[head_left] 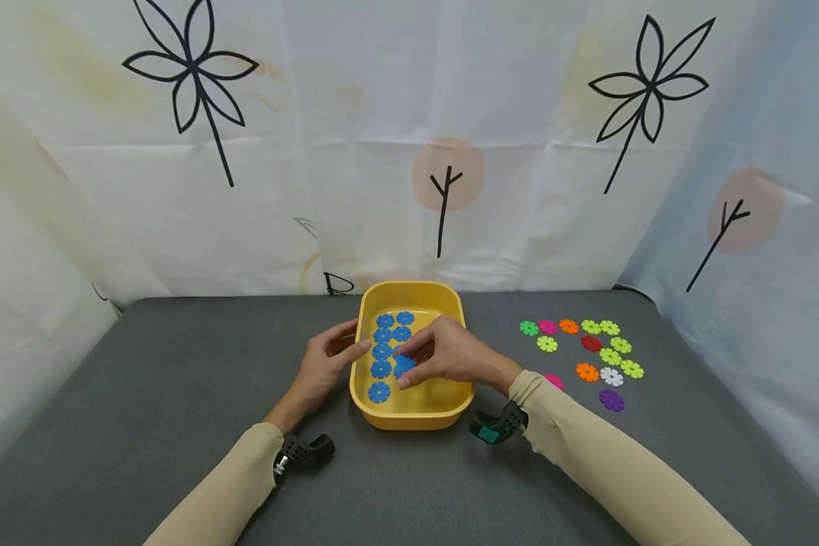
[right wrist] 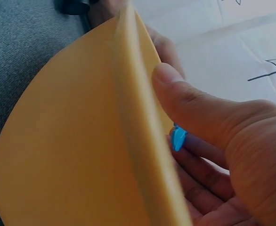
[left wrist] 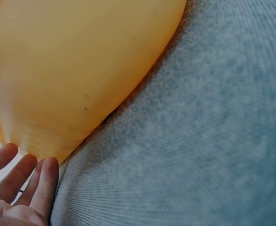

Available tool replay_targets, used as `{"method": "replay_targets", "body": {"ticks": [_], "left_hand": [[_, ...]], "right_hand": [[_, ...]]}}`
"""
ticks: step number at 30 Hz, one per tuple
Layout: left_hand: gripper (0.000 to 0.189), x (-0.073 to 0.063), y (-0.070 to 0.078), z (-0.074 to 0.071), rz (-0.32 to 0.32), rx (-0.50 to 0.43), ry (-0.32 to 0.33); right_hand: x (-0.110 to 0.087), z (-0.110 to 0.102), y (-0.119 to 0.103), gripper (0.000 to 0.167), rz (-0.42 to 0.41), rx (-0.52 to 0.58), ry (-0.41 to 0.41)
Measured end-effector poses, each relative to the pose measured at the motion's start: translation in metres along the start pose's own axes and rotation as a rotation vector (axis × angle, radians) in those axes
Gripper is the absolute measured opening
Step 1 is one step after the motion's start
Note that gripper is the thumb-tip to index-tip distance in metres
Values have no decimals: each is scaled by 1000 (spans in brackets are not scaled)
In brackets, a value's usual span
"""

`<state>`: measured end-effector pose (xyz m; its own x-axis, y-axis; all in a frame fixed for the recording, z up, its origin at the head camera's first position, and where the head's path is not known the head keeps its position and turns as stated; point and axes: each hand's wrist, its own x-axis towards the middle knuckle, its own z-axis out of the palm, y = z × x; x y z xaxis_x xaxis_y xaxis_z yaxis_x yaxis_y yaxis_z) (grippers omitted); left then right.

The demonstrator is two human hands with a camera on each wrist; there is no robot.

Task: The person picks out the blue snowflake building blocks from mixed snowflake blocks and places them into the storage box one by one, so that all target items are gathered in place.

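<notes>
A yellow plastic basin [head_left: 412,421] stands on the grey table, with blue flower-shaped discs [head_left: 379,392] laid in two columns on its floor. My left hand [head_left: 324,368] holds the basin's left side, thumb over the rim. In the left wrist view its fingertips [left wrist: 48,167] touch the outer wall. Over the basin, my right hand [head_left: 447,353] has its thumb and fingers curled about a blue disc [head_left: 404,365]. The right wrist view shows a blue disc [right wrist: 178,137] against the fingers, below the thumb; their exact contact is partly hidden.
Loose flower-shaped discs lie right of the basin: a purple one [head_left: 611,400], a white one [head_left: 611,377], a dark red one [head_left: 591,343], and several yellow-green, orange, pink and green ones. A pink disc [head_left: 554,381] is partly behind the right sleeve. A patterned white curtain [head_left: 375,189] hangs behind the table.
</notes>
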<state>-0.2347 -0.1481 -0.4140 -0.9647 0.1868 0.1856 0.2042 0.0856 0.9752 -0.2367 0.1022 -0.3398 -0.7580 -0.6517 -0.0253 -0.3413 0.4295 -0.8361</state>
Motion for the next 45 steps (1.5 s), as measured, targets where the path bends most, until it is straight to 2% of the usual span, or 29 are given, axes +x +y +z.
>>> {"method": "replay_targets", "body": {"ticks": [5, 17, 27, 38, 45], "left_hand": [[53, 0, 1, 0, 6, -3, 1], [53, 0, -1, 0, 6, -9, 2], [52, 0, -2, 1, 1, -16, 4], [53, -1, 0, 1, -2, -7, 1], [53, 0, 0, 0, 8, -6, -2]], "right_hand": [[3, 2, -1, 39, -11, -62, -26], [4, 7, -2, 35, 28, -152, -47], [4, 14, -4, 34, 7, -286, -74], [4, 15, -6, 37, 12, -280, -62], [6, 14, -8, 37, 59, -230, -37]]}}
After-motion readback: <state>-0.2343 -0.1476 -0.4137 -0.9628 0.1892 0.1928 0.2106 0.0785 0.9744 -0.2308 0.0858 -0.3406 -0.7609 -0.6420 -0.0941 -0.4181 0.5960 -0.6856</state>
